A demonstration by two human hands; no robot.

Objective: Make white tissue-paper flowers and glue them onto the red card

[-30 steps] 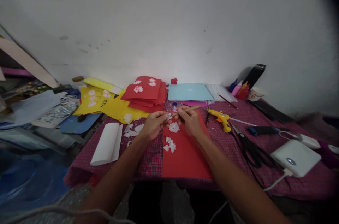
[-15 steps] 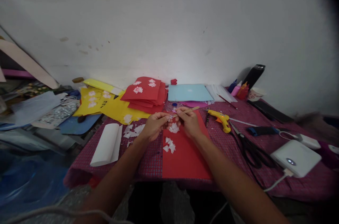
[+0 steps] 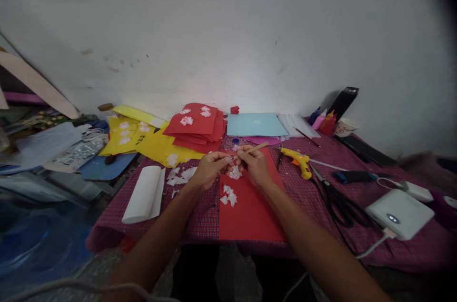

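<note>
My left hand point(image 3: 213, 168) is pinched on a tiny pale piece, too small to make out well, above the top of a red sheet point(image 3: 253, 211). Close beside it, my right hand point(image 3: 251, 164) grips a thin wooden stick point(image 3: 258, 147) that points up and to the right. The fingertips of both hands nearly meet. Below them on the red sheet lie a white paper flower point(image 3: 234, 173) and a cluster of torn white paper petals point(image 3: 229, 196).
White paper scraps point(image 3: 182, 176) and a folded white sheet point(image 3: 143, 195) lie left. Behind are stacked red sheets point(image 3: 194, 125), yellow sheets point(image 3: 157, 145) and a light blue sheet point(image 3: 255, 125). Right are a yellow glue gun point(image 3: 302, 161), black scissors point(image 3: 341, 202) and a white box point(image 3: 400, 214).
The stick in my right hand has tilted slightly and shifted a little left. Both hands stay almost in place, with small finger movements.
</note>
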